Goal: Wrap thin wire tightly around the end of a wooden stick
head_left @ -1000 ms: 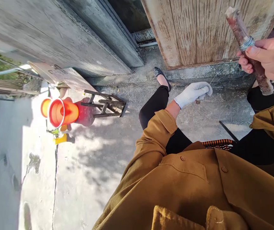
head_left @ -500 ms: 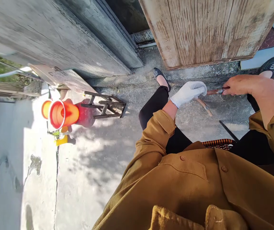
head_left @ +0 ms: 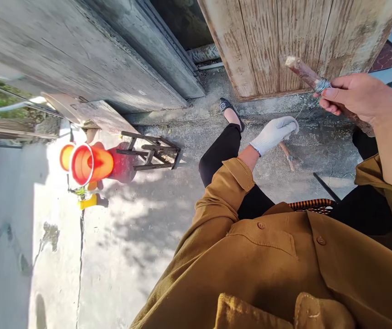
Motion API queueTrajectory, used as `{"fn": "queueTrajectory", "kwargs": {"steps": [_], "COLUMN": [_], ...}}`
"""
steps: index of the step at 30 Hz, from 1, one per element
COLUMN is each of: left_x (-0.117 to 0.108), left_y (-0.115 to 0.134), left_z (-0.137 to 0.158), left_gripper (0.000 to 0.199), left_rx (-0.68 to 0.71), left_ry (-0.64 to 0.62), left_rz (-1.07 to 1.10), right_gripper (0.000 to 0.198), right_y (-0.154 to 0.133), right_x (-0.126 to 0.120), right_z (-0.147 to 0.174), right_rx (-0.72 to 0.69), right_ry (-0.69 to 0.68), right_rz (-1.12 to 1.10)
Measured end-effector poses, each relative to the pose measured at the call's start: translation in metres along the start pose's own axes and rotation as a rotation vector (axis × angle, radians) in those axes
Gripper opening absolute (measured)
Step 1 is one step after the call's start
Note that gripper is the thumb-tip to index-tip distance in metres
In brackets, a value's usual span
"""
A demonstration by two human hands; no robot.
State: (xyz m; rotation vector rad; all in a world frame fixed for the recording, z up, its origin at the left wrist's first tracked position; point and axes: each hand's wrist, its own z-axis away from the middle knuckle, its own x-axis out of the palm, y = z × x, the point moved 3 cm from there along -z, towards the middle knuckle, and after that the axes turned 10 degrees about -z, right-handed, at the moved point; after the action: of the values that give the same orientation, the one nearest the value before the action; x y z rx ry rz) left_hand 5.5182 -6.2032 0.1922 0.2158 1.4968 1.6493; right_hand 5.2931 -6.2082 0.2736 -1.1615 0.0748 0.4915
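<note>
My left hand [head_left: 275,134], in a white knit glove, is closed on a thin wire [head_left: 302,106]. The wire runs up to a coil [head_left: 322,85] wound round a brown wooden stick [head_left: 303,72]. Bare, my right hand [head_left: 355,98] grips that stick just beside the coil, with the pale cut end pointing up and left. Below the glove shows a second piece of stick [head_left: 288,156] with wire round it near its lower end. Its upper part is hidden behind the glove, so I cannot tell whether it joins anything.
A wooden panel [head_left: 267,45] stands in front, by a concrete step. Under me is a seat with an orange and black woven edge [head_left: 310,204]. A dark rod [head_left: 326,187] juts out there. Off left are a wooden stool [head_left: 151,153] and orange buckets [head_left: 102,162].
My right hand has risen with the stick, tilting its cut end up, away from the glove. My left hand has shifted slightly right, with wire now stretched between. The lower stick has swung left.
</note>
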Motion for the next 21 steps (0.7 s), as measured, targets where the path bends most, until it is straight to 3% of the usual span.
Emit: {"fn": "queueTrajectory", "kwargs": {"steps": [2, 4, 7, 10, 15, 19, 21], "left_x": [0.002, 0.003, 0.008, 0.013, 0.005, -0.006, -0.006], "left_y": [0.007, 0.011, 0.010, 0.006, 0.005, 0.005, 0.005], "left_z": [0.004, 0.008, 0.010, 0.010, 0.009, 0.006, 0.004], "left_gripper": [0.024, 0.024, 0.029, 0.030, 0.029, 0.022, 0.025], "left_rx": [0.029, 0.057, 0.075, 0.114, 0.072, 0.014, 0.012], "left_ry": [-0.032, -0.070, -0.125, -0.160, -0.144, -0.083, -0.045], "left_rz": [0.013, -0.013, -0.065, -0.122, -0.187, -0.103, 0.006], "right_gripper": [0.028, 0.028, 0.035, 0.039, 0.018, 0.027, 0.029], "right_y": [0.001, 0.000, 0.002, 0.012, 0.025, 0.024, 0.018], "right_x": [-0.007, -0.005, 0.007, 0.024, 0.042, 0.039, 0.027], "right_z": [-0.003, -0.007, -0.015, -0.019, -0.010, 0.000, 0.003], "right_rx": [0.104, 0.151, 0.164, 0.244, 0.297, 0.196, 0.114], "right_ry": [0.155, 0.154, 0.036, -0.192, -0.525, -0.822, -0.808], "right_rz": [0.228, 0.511, 0.794, 0.954, 0.896, 0.623, 0.408]}}
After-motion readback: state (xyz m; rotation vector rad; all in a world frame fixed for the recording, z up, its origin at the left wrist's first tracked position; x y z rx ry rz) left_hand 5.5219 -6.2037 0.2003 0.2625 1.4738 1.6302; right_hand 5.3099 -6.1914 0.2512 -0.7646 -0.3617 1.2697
